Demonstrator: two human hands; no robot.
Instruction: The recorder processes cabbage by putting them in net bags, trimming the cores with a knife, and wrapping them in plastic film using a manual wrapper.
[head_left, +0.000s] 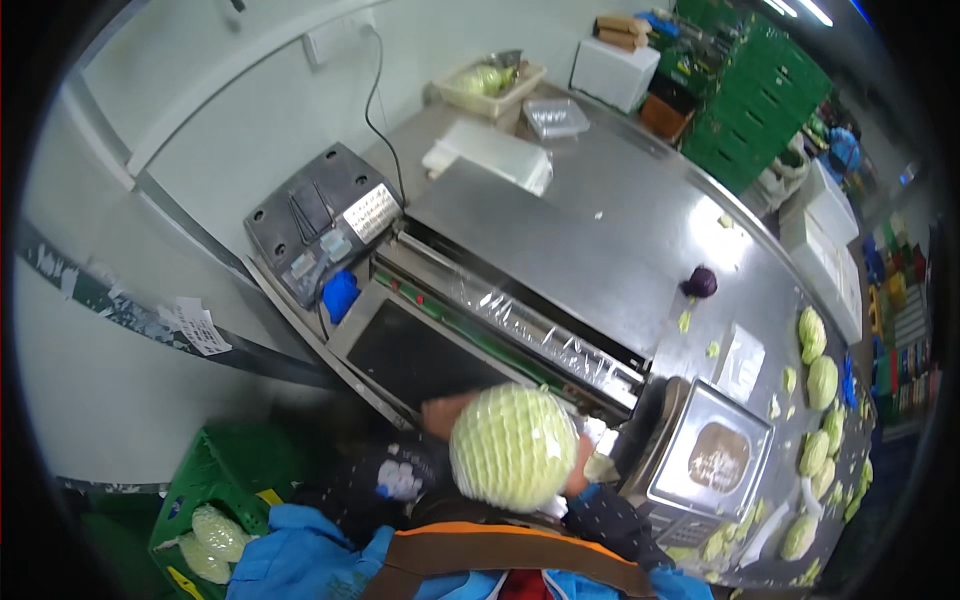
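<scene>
A large round pale green cabbage (516, 448) is held up close before me, over the front edge of a film-wrapping machine (517, 315). Its surface has a grid-like pattern and glossy highlights; I cannot tell whether net, film or both cover it. My left hand (444, 417) supports its left side, the fingers partly hidden behind it. On its right side rests my right hand (579, 466), mostly covered by the cabbage. Just behind lies the machine's dark flat plate (424, 356), and clear film stretches across the roller beyond that.
A weighing scale (716, 457) with a metal pan stands at right. Several cabbages (822, 382) and leaf scraps lie along the steel table's (630, 217) right side, with a purple cabbage (701, 282) farther back. A green crate (217, 480) at lower left holds wrapped cabbages (217, 532).
</scene>
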